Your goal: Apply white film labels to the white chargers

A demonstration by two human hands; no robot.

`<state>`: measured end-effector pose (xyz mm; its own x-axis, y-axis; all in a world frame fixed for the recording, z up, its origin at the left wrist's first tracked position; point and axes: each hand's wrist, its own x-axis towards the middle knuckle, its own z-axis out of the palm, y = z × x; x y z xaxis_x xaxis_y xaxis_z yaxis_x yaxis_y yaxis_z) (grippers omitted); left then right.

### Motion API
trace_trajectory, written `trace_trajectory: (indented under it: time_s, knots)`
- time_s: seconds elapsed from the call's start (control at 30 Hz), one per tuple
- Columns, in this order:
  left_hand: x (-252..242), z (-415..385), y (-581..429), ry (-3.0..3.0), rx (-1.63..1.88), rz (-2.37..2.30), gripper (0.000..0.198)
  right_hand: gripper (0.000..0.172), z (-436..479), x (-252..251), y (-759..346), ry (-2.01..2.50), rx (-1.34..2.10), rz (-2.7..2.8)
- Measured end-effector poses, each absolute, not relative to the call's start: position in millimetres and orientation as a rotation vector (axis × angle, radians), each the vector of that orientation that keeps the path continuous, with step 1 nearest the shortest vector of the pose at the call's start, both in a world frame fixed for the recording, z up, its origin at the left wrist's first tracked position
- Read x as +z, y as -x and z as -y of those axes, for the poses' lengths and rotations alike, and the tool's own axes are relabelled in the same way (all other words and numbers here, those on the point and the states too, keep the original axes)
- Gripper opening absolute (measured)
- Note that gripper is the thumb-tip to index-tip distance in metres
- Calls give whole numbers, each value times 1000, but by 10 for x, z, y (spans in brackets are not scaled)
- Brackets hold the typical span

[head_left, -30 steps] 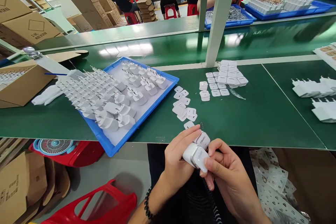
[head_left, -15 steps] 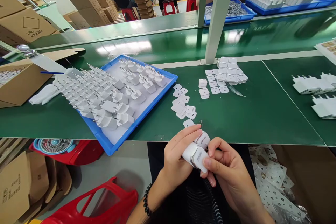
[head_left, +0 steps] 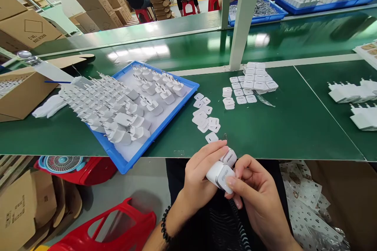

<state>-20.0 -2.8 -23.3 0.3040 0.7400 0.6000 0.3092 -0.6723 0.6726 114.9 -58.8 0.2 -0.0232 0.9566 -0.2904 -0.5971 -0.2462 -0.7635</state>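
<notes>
Left hand (head_left: 202, 176) clasps two apparently capped adapters (head_left: 214, 172); right hand (head_left: 256, 186) pinches one; loose faceplates (head_left: 200, 118) beside blue tray (head_left: 119, 161) appear unfitted.

cardboard boxes (head_left: 32, 27), probably a fan (head_left: 63, 160)

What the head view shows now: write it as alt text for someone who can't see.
A person's left hand holds two white plastic pieces while the right hand grips the nearer one's end, before a green workbench. Beyond lie flat white plates, loose and stacked; to the left, a blue tray holds many pronged white plugs.
</notes>
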Motion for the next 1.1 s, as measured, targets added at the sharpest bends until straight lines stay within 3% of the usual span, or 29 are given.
trace_trajectory:
  time_s: [1.1]
  knots:
    - [-288,48,125,-2005,1274,-1044,35,25,498,76,-1161,1201,1405,848]
